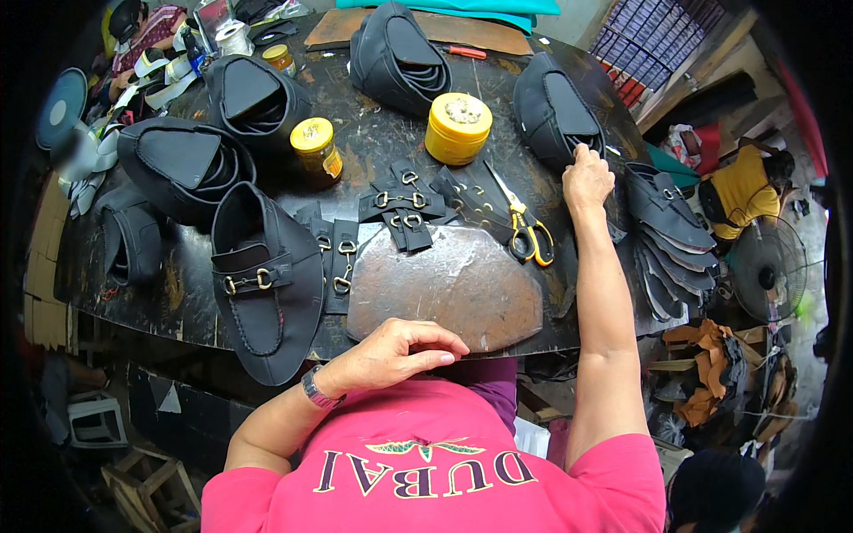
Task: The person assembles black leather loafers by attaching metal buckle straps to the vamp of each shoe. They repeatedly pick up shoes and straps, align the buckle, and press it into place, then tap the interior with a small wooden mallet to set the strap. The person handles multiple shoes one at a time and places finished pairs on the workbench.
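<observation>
You sit at a dark, worn work surface [178, 293], looking down over your pink shirt [426, 462]. Your right hand [586, 178] reaches far forward, its fingers [582, 155] bunched together and touching the near edge of a stack of black shoe uppers [551, 111]; you cannot tell whether they pinch a piece or only press on it. Just right of those fingers a second fan of black uppers [671, 231] hangs over the surface's edge.

Your left hand [400, 351] rests at the near edge, fingers [440, 355] loosely curled and holding nothing, their tips touching the rim of a grey stone slab [444, 284]. Left of these fingers lies one flat black upper [267, 284] with a metal buckle strap across it. Beyond the slab, forward of your left fingers, sits a loose heap of black buckle straps [400, 204].

Between your two hands, left of your right forearm, lie yellow-handled scissors [524, 226], closed. Further forward stand a yellow round tin [458, 129] and a small jar with a yellow lid [315, 151]. More bundles of black uppers [187, 164] ring the far left of the surface. A wristwatch [315, 388] circles your left wrist. Another person in a yellow shirt [742, 186] sits well off to the right, beside a floor fan [769, 266]
</observation>
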The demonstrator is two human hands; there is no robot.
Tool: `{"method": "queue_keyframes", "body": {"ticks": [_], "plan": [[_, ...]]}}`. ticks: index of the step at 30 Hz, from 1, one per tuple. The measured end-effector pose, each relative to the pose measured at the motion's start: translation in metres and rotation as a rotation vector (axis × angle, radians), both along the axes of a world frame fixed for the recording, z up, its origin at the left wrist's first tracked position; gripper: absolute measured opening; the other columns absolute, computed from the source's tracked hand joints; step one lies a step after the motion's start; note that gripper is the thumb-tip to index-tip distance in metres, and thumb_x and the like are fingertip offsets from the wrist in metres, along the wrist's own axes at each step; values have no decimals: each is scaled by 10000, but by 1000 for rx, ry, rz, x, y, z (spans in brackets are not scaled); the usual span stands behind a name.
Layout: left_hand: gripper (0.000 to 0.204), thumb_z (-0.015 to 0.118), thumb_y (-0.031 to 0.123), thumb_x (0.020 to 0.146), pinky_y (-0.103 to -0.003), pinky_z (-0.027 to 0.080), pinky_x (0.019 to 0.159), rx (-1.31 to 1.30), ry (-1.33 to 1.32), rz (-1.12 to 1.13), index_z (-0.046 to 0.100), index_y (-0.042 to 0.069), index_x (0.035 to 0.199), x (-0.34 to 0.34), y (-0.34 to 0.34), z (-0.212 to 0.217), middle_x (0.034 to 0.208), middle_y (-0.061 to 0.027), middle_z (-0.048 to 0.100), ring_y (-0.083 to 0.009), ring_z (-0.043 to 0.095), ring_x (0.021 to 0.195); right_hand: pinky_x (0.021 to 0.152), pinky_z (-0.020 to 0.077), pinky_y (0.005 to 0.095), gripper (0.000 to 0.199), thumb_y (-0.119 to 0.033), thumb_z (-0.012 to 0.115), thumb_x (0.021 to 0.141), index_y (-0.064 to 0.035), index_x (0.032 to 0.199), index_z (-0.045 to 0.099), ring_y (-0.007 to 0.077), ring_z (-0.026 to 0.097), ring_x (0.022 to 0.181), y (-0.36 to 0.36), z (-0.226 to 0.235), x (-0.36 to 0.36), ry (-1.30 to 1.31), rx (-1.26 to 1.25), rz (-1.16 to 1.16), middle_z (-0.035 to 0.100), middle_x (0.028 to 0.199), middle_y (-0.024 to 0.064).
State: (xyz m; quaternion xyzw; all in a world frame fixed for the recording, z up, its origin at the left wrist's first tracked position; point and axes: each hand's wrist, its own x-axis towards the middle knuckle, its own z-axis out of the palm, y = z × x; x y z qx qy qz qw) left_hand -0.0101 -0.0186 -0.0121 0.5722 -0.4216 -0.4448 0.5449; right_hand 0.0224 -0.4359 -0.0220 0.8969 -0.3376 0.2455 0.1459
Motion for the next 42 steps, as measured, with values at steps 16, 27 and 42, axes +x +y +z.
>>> {"method": "queue_keyframes", "body": {"ticks": [16, 27, 42], "plan": [[828, 306, 684, 957, -473, 325, 1140, -419, 1378, 156, 390, 24, 1449, 44, -1, 1, 1480, -188, 409, -333, 423, 1355, 748, 504, 349, 242, 82, 651, 649, -58, 846, 649, 264, 611, 810, 138, 77, -129, -108, 318, 1028, 668, 880, 65], [524, 625, 20, 839, -379, 568, 899, -172, 1023, 401, 490, -17, 1344, 14, 17, -15, 1188, -158, 642, -246, 673, 1018, 844, 505, 295, 319, 40, 611, 813, -38, 1114, 685, 196, 650, 962, 118, 30, -157, -522, 834, 742, 689, 1024, 100], [319, 670, 99, 903, -331, 568, 840, -232, 784, 590, 610, 22, 1207, 8, 20, -12, 1089, -96, 694, -184, 688, 935, 881, 513, 442, 315, -189, 663, 836, -109, 1139, 696, 352, 666, 969, -51, -29, -125, 74, 309, 128, 711, 1025, 148]]}}
